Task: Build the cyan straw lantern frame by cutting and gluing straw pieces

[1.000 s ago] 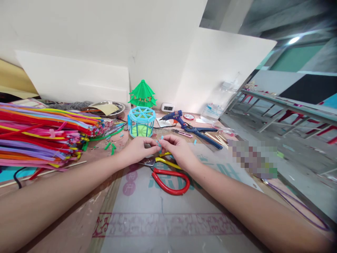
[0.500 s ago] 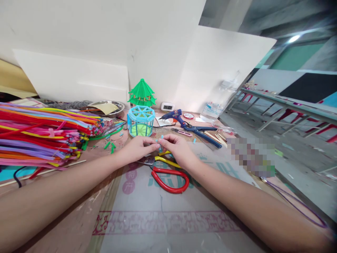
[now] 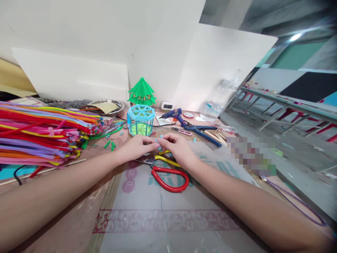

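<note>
My left hand and my right hand meet above the middle of the work board, thumbs and forefingers pinched. Between the fingertips is a small light-blue pipe cleaner piece, mostly covered by the fingers. Just under the hands lie scissors with one red and one yellow handle, their blades pointing left. Behind the hands stands a light-blue, eight-sided frame with a light-green floor. A green tiered roof rises behind that frame.
Bundles of coloured pipe cleaners fill the left side. A blue glue gun, blue-handled pliers and a pink craft knife lie at the back right. A metal bowl and a small digital clock stand near the wall.
Both hands stay almost in place, still pinching the light-blue piece. The whole view has shifted very slightly; nothing else has visibly moved.
</note>
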`<state>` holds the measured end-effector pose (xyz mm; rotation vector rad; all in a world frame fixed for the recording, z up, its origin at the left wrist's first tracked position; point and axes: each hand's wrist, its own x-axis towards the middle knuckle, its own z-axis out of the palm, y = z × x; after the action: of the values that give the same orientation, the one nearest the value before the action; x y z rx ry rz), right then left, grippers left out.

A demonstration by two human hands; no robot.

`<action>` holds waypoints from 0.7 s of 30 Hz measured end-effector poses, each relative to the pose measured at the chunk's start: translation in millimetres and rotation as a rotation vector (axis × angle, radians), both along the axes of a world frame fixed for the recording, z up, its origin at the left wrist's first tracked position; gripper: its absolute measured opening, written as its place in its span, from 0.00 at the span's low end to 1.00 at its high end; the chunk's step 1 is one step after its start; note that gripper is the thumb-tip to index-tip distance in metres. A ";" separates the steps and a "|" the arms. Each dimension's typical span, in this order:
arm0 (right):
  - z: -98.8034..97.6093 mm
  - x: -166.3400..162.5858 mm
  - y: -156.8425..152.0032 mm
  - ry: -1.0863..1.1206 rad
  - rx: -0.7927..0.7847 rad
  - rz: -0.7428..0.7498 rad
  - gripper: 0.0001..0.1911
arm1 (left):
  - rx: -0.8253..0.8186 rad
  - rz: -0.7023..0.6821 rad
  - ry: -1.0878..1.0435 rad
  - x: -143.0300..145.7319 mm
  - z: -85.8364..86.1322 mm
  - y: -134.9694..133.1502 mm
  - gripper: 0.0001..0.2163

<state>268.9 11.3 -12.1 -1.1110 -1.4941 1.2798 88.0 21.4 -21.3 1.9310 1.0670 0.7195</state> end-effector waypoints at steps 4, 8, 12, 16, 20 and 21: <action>0.5 0.0 -0.3 0.001 0.004 -0.019 0.13 | -0.003 -0.009 -0.006 -0.2 0.2 0.7 0.18; 0.7 0.3 -0.5 -0.001 0.011 -0.015 0.13 | -0.009 -0.012 -0.001 -0.3 -0.3 0.6 0.19; 0.7 0.3 -0.9 -0.016 0.021 -0.008 0.14 | -0.004 -0.013 0.005 -0.4 -0.4 0.8 0.19; 0.4 0.4 -0.9 -0.035 0.022 -0.012 0.14 | -0.001 -0.009 0.006 -0.3 0.0 1.2 0.18; -0.1 0.5 -0.4 -0.054 0.015 -0.012 0.13 | 0.002 -0.007 0.006 0.2 0.7 0.0 0.18; -0.3 0.4 -0.4 -0.059 0.012 -0.013 0.13 | 0.006 -0.006 0.008 0.6 1.0 -0.5 0.18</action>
<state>269.3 10.9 -12.4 -1.1583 -1.5337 1.2374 88.6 20.9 -20.3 1.9428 1.0648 0.7138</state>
